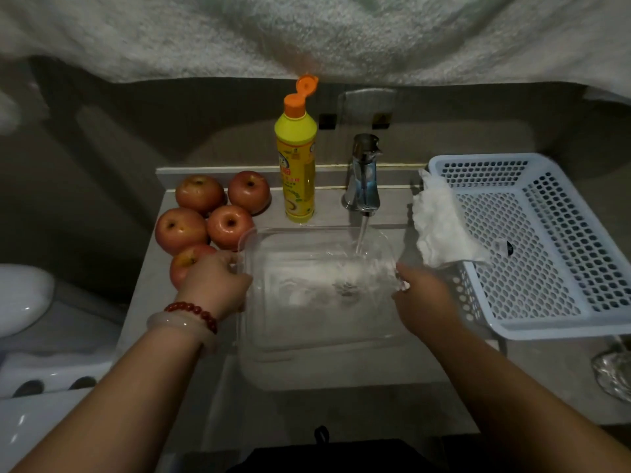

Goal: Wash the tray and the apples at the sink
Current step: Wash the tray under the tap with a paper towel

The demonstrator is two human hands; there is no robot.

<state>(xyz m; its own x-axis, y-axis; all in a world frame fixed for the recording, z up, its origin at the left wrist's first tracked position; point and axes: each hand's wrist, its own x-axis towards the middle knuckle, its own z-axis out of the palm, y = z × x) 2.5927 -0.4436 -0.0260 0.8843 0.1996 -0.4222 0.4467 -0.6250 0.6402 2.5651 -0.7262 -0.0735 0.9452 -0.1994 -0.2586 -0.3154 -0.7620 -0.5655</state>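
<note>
Clear square plastic tray (317, 322) under running chrome tap (363, 179), left hand (218, 285) and right hand (423, 295) gripping opposite rims; five red apples (211, 213) beside.

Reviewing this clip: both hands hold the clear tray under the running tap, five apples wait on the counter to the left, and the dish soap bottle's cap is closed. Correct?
Not quite. The head view shows the dish soap bottle with its orange cap flipped open. The rest holds: left hand and right hand hold the clear tray under the running tap, five apples on the left.
</note>
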